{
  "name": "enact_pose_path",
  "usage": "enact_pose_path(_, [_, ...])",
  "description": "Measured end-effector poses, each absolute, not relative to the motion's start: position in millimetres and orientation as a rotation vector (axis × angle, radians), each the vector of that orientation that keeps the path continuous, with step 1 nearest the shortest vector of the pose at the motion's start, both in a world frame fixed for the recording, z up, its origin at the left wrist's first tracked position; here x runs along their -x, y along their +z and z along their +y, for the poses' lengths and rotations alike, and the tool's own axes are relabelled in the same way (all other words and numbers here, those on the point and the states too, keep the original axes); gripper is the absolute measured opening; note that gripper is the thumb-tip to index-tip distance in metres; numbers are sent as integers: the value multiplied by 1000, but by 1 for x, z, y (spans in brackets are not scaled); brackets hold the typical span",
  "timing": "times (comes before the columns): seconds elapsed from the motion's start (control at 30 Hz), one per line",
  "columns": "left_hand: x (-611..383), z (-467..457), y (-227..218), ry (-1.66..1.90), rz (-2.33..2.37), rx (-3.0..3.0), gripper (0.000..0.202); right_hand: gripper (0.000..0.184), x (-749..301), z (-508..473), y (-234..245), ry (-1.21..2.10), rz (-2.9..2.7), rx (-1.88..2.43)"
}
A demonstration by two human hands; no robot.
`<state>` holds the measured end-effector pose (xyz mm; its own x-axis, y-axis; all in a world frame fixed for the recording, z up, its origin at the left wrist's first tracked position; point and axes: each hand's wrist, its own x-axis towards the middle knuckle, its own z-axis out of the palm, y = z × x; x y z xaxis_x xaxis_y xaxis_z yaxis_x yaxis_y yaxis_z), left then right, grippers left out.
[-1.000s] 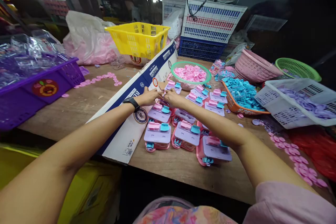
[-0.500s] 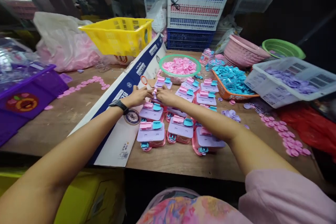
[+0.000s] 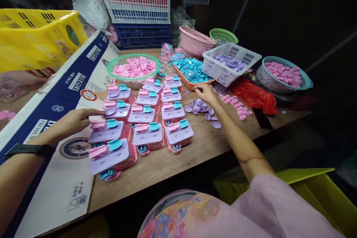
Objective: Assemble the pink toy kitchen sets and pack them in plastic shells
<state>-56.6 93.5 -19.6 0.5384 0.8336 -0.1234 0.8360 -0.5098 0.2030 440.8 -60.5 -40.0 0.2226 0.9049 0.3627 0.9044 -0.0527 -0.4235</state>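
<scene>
My left hand (image 3: 79,119) reaches in from the left with the index finger stretched out. Its tip is at a purple oval piece (image 3: 110,112) on one of the pink-and-purple plastic toys (image 3: 122,111). Something whitish (image 3: 96,118) shows by the thumb; what it is I cannot tell. Several such toys stand in rows, each with a pink and a turquoise part on its flat purple top. My right hand (image 3: 205,93) is beside the orange basket (image 3: 195,83), above loose purple oval pieces (image 3: 199,106). Its fingers are curled together, and anything between them is hidden.
A printed cardboard sheet (image 3: 75,178) leans along the left. Behind the toys sits a green-rimmed basket (image 3: 111,67) of pink pieces. A white basket (image 3: 231,50), a pink basket (image 3: 192,42) and a red bag (image 3: 255,95) stand right. Pink discs (image 3: 240,108) lie on the table.
The view has turned right. Both hands were together over one toy; my right hand has since moved away to the right, while my left stays by the toys.
</scene>
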Motion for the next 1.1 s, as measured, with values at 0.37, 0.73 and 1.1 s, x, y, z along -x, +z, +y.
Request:
enact_pose_path(0.37, [-14, -4, 12, 483, 1407, -2589, 51, 29, -417, -80, -117, 64, -1979, 2179])
enact_pose_path(0.73, [-86, -51, -24, 950, 740, -2546, 35, 25, -413, -78, -78, 246, -1257, 1608])
enact_pose_path(1.1, [-58, -110, -34, 1376, 663, -3039, 37, 39, -268, -124, -22, 1035, -1560, 1145])
